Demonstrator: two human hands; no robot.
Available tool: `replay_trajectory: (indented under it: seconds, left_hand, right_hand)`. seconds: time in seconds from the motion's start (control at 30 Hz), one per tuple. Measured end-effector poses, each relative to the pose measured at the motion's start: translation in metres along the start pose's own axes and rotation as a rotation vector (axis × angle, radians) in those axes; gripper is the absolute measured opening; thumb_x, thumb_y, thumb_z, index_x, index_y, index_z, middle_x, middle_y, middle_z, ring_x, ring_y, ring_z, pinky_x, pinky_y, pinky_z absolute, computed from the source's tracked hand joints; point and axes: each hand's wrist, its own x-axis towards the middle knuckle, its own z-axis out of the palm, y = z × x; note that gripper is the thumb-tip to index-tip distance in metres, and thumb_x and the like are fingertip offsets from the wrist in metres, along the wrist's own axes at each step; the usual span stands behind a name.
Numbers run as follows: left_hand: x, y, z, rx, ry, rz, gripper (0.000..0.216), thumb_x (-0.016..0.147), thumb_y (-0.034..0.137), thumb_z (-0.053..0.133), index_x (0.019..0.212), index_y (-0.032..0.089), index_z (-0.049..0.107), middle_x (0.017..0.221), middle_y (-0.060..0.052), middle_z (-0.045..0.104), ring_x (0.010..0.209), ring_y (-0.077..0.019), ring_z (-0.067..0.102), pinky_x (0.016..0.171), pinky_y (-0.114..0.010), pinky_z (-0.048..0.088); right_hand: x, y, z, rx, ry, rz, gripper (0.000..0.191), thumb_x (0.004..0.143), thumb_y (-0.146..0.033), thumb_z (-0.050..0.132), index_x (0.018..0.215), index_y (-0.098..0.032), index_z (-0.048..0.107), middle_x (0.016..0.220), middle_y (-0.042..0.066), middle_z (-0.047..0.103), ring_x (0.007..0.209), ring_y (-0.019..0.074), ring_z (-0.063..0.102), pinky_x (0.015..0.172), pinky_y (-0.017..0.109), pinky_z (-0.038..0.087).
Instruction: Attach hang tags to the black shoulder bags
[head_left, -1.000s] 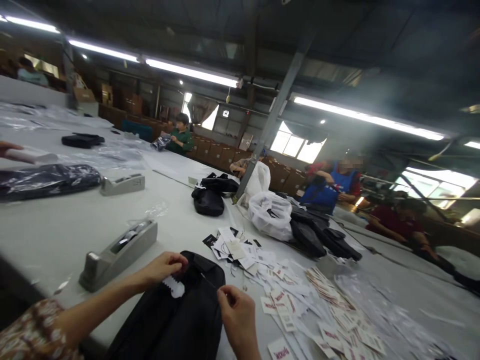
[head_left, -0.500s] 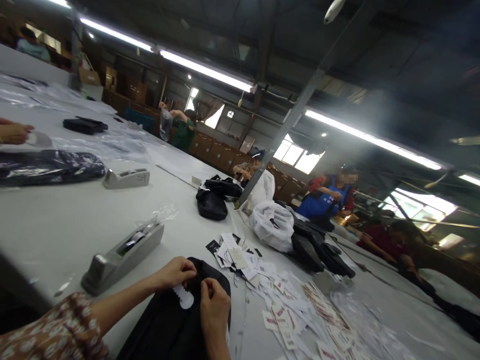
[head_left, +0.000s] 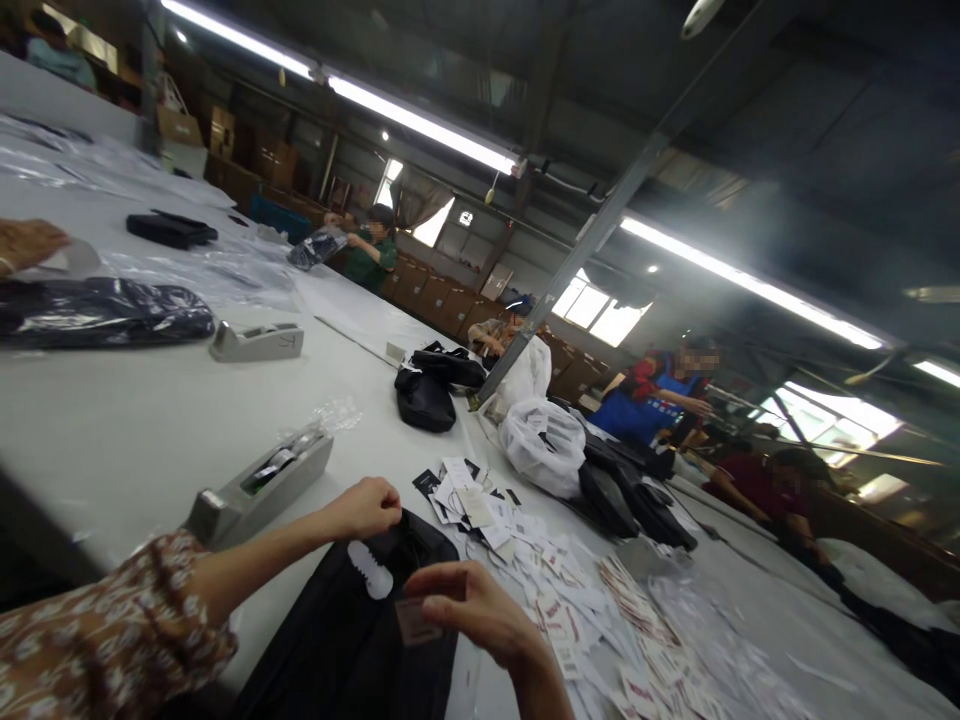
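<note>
A black fabric bag (head_left: pixel 337 640) lies on the table in front of me. At its top edge my left hand (head_left: pixel 367 508) is closed, the fingertips pressed together; what they pinch is too small to make out. My right hand (head_left: pixel 487 610) is over the bag's right side, its fingers curved and the thumb apart from them. Beside that thumb a small pale tag (head_left: pixel 418 623) shows, slightly blurred, over the black fabric. On the bag between my hands rests a white piece (head_left: pixel 370 570) with wavy edges and a rounded end.
Grey tape dispensers (head_left: pixel 262 485) stand on the white table (head_left: pixel 135 430) at left. Paper tags (head_left: pixel 517 540) lie heaped to the right. Beyond are black bags (head_left: pixel 426 398) and a white plastic bag (head_left: pixel 541 445). Another person's hand (head_left: pixel 30 243) is at far left; several people work behind.
My right hand has opened its pinch and turned palm inward, moving rightward; the pale tag now shows beside it. My left hand has risen slightly, still closed.
</note>
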Motion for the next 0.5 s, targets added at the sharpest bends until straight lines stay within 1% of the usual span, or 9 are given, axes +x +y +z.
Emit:
replay_trajectory:
  seconds: [0.07,0.13,0.17,0.2,0.27,0.33,0.37,0.43,0.5]
  left_hand:
    - [-0.002,0.008,-0.004,-0.026,0.02,-0.033,0.01,0.057,0.023,0.053,0.053,0.018,0.061,0.048,0.001,0.058,0.051,-0.0138,0.051,0.051,-0.024,0.033]
    - [-0.007,0.015,-0.003,-0.094,-0.002,-0.086,0.008,0.056,0.022,0.052,0.054,0.018,0.058,0.047,0.0,0.059,0.047,-0.0145,0.051,0.049,-0.024,0.034]
    - [-0.011,0.018,0.0,-0.144,-0.022,-0.12,0.007,0.057,0.023,0.051,0.056,0.018,0.056,0.047,0.0,0.059,0.046,-0.0151,0.052,0.048,-0.025,0.036]
    - [-0.015,0.02,0.004,-0.203,-0.042,-0.153,0.007,0.058,0.024,0.05,0.059,0.018,0.054,0.049,-0.001,0.06,0.045,-0.0158,0.054,0.048,-0.025,0.038]
    - [-0.026,0.023,0.017,-0.335,-0.071,-0.208,0.01,0.061,0.028,0.048,0.066,0.019,0.049,0.054,-0.001,0.062,0.047,-0.0166,0.057,0.049,-0.027,0.042]
    - [-0.038,0.024,0.033,-0.462,-0.07,-0.234,0.016,0.065,0.034,0.047,0.071,0.02,0.045,0.059,0.0,0.061,0.049,-0.0146,0.057,0.051,-0.026,0.043]
    - [-0.043,0.023,0.041,-0.519,-0.057,-0.235,0.019,0.066,0.038,0.046,0.072,0.02,0.043,0.059,0.002,0.059,0.049,-0.0125,0.056,0.052,-0.025,0.043]
    - [-0.052,0.02,0.055,-0.617,-0.002,-0.229,0.025,0.067,0.044,0.046,0.072,0.021,0.039,0.057,0.006,0.051,0.048,-0.0082,0.05,0.053,-0.022,0.041]
    - [-0.057,0.015,0.067,-0.711,0.07,-0.218,0.03,0.066,0.049,0.048,0.071,0.021,0.038,0.058,0.007,0.048,0.049,-0.0064,0.047,0.053,-0.019,0.038]
  right_hand:
    - [-0.002,0.005,0.006,0.111,0.023,-0.053,0.046,0.062,-0.031,0.076,0.106,-0.019,0.066,0.098,0.004,0.069,0.091,0.0196,0.061,0.081,0.028,0.044]
    - [-0.001,0.016,0.015,0.174,0.11,-0.1,0.059,0.054,-0.026,0.082,0.11,-0.021,0.063,0.101,0.004,0.068,0.094,0.021,0.061,0.082,0.029,0.045]
    - [0.001,0.024,0.02,0.185,0.194,-0.119,0.058,0.054,-0.026,0.082,0.109,-0.021,0.063,0.098,0.004,0.068,0.091,0.0206,0.061,0.08,0.029,0.046]
    - [0.003,0.031,0.026,0.183,0.286,-0.134,0.051,0.058,-0.029,0.08,0.106,-0.02,0.064,0.094,0.004,0.069,0.086,0.0198,0.062,0.076,0.029,0.047]
    - [0.01,0.043,0.035,0.131,0.449,-0.17,0.034,0.07,-0.036,0.07,0.099,-0.018,0.065,0.085,0.004,0.069,0.077,0.0178,0.062,0.07,0.028,0.048]
    - [0.017,0.05,0.044,0.034,0.568,-0.223,0.029,0.078,-0.037,0.06,0.1,-0.018,0.063,0.085,0.004,0.068,0.075,0.0169,0.062,0.068,0.027,0.048]
    - [0.02,0.052,0.048,-0.014,0.626,-0.244,0.03,0.079,-0.036,0.059,0.103,-0.019,0.061,0.086,0.004,0.068,0.075,0.0168,0.062,0.067,0.027,0.048]
    - [0.025,0.055,0.054,-0.087,0.792,-0.246,0.033,0.078,-0.035,0.06,0.107,-0.02,0.058,0.082,0.003,0.068,0.07,0.0167,0.063,0.062,0.026,0.048]
    - [0.03,0.057,0.06,-0.141,0.947,-0.209,0.03,0.077,-0.037,0.06,0.101,-0.019,0.059,0.077,0.002,0.068,0.066,0.0168,0.063,0.06,0.025,0.048]
